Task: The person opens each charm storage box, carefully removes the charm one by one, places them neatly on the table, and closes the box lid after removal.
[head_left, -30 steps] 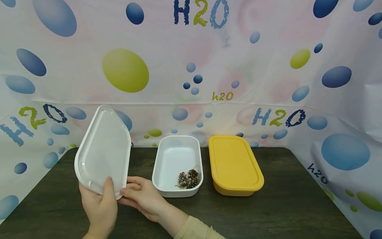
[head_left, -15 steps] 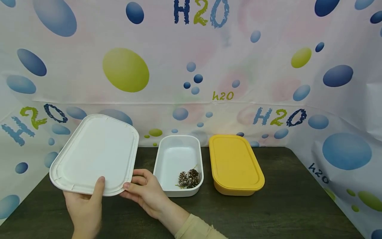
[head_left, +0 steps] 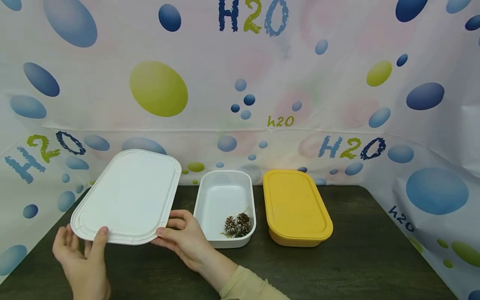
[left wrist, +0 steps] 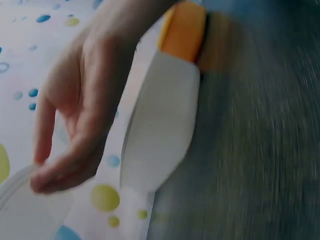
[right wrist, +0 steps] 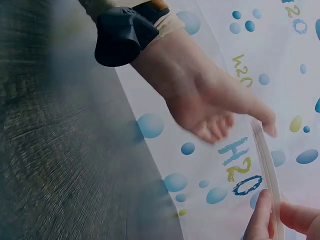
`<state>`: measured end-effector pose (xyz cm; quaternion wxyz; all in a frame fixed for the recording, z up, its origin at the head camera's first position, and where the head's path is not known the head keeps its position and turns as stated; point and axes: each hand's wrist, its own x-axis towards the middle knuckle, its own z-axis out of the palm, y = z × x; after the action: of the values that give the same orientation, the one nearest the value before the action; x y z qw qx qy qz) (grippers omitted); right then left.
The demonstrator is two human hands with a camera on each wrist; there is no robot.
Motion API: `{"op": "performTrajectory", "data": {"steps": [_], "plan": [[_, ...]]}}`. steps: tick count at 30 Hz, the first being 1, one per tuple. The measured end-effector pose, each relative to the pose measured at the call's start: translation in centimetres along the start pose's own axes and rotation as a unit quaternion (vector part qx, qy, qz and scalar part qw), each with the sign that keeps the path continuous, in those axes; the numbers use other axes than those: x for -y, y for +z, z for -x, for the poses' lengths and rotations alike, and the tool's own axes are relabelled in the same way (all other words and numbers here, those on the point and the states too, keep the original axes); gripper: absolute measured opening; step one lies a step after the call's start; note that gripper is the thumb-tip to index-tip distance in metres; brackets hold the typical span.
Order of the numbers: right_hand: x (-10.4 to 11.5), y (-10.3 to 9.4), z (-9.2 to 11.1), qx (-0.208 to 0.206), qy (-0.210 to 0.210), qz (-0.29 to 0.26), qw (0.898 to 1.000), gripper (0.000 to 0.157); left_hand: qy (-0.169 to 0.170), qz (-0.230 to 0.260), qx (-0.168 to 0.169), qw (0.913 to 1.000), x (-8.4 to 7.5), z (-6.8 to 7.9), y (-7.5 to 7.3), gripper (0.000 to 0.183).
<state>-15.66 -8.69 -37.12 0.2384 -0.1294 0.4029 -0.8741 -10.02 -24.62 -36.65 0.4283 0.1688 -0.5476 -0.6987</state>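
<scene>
A white rectangular lid (head_left: 129, 196) with rounded corners is held up, tilted, at the left above the table. My right hand (head_left: 189, 241) pinches its lower right corner, thumb on top and fingers beneath. At the lower left corner, my left hand (head_left: 84, 266) has its thumb over the edge and its fingers spread loosely behind. The right wrist view has the left thumb by the end of the lid (right wrist: 270, 170), the other fingers apart from it. To the right stands an uncovered white container (head_left: 221, 196), two frosted pine cones (head_left: 237, 225) inside near its front end.
A yellow container with its yellow lid on (head_left: 296, 204) stands right of the white one. The dark wooden table (head_left: 360, 258) reaches back to a white sheet (head_left: 210, 54) printed with coloured bubbles, which also closes off both sides.
The lid has turned from nearly edge-on to flatter, its broad face showing. My left hand has slid leftward along its lower edge and loosened its fingers. The right hand keeps its pinch.
</scene>
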Motion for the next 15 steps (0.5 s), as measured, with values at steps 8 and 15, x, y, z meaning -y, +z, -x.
{"op": "performTrajectory", "data": {"steps": [8,15], "plan": [[-0.8,-0.1,-0.3,-0.015,0.017,0.017,1.0,0.039,0.305,-0.309,0.084,0.8966,0.2,-0.5,-2.7,0.059],[-2.1,-0.1,-0.5,-0.031,0.035,0.033,0.998,0.037,0.413,-0.307,0.35,0.7828,1.5,-1.7,-3.9,0.051]]}}
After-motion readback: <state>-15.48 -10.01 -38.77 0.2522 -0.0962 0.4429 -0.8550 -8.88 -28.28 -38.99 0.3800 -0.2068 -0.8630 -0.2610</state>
